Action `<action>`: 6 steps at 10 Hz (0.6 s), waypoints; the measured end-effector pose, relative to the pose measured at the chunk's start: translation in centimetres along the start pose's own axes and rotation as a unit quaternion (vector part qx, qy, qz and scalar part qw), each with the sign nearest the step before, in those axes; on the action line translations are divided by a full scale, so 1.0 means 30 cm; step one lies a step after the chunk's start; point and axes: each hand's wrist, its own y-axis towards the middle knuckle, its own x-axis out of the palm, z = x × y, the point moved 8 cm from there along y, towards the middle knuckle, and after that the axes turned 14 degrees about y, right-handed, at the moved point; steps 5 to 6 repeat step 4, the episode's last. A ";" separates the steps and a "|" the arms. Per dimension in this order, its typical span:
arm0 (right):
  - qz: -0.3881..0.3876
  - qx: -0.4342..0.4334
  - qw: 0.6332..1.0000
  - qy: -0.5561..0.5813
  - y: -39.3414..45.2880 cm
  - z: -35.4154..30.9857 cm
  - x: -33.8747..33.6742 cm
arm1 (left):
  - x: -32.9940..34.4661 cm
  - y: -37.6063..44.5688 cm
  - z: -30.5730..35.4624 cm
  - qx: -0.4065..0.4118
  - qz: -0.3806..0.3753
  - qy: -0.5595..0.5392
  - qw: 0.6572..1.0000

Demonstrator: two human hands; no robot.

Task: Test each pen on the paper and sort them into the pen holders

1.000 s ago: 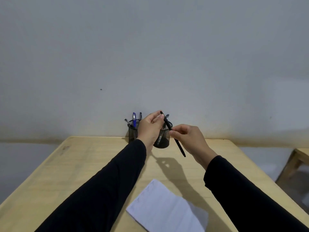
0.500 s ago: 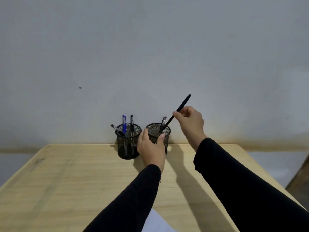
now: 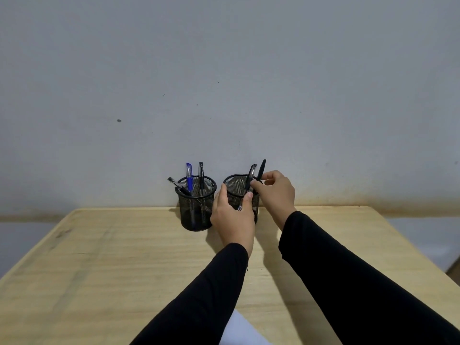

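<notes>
Two black mesh pen holders stand at the table's far edge against the wall. The left holder (image 3: 196, 210) contains a blue pen (image 3: 189, 176) and two black pens. My left hand (image 3: 232, 217) wraps around the front of the right holder (image 3: 236, 184), which has one black pen (image 3: 250, 178) in it. My right hand (image 3: 276, 192) pinches a second black pen (image 3: 261, 168) just above that holder's right rim, its lower end inside the holder. A corner of the white paper (image 3: 239, 331) shows at the bottom, between my sleeves.
The wooden table (image 3: 112, 265) runs up to a plain grey wall. Both my black sleeves cross its near half. Beyond the table's right edge the floor is visible.
My right hand has lowered the black pen from a raised slant into the right holder. My left hand stays on that holder. The camera view has tilted upward since the earliest frame.
</notes>
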 end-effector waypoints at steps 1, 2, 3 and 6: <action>0.005 0.007 1.000 0.006 0.003 0.007 0.003 | 0.000 0.004 0.000 0.003 0.001 0.002 1.000; 0.001 0.024 1.000 0.002 0.000 0.009 0.003 | -0.005 0.001 0.001 0.003 0.000 -0.005 1.000; -0.012 0.020 1.000 -0.005 0.000 -0.007 0.002 | -0.003 0.008 0.000 0.001 -0.009 -0.008 1.000; -0.045 0.010 0.997 -0.059 -0.034 -0.053 -0.007 | -0.037 0.000 0.006 -0.005 -0.007 -0.006 1.000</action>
